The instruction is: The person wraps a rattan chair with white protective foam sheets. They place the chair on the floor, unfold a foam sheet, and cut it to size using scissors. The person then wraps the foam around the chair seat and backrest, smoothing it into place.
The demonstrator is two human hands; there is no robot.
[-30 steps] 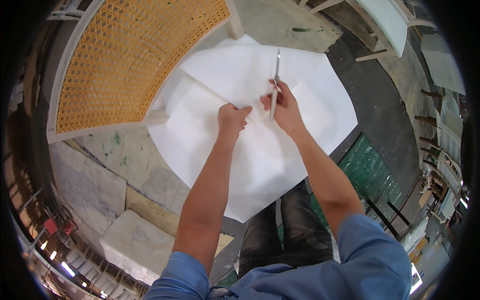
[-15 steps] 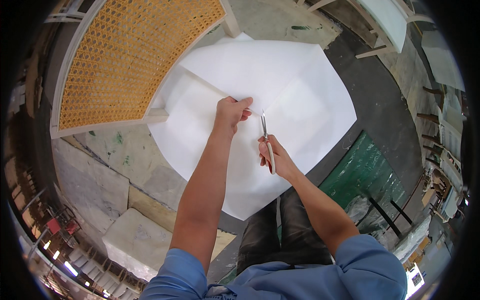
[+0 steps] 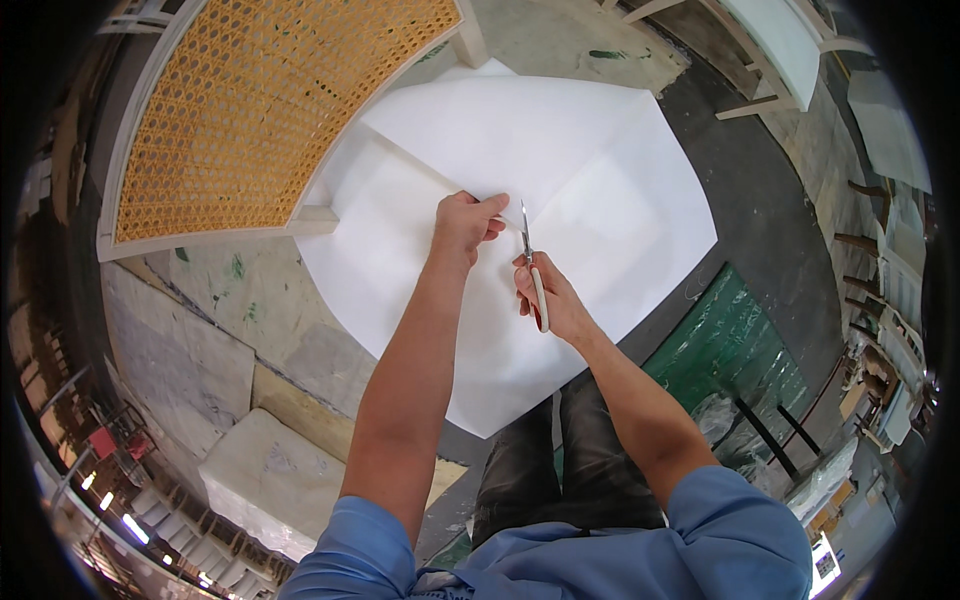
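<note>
A large white sheet [image 3: 620,210] lies spread out in front of me, with a folded or raised edge running from its upper left toward the middle. My left hand [image 3: 470,225] is closed on that edge, thumb and fingers pinching the sheet. Just to the right, my right hand [image 3: 555,300] grips a pair of scissors [image 3: 527,235] with metal blades and pale handles. Their tips point away from me, beside the pinched edge. Whether the blades are biting into the sheet is hard to make out.
A white-framed panel of woven yellow cane [image 3: 260,110] stands at the left, against the sheet. Right of me lies a green plastic-covered piece [image 3: 730,350] with dark legs. A plastic-wrapped pale block [image 3: 270,475] rests at lower left. Another white frame [image 3: 770,50] is at upper right.
My right hand and the scissors have moved a little farther away from me along the pinched edge. The left hand keeps its hold on the sheet.
</note>
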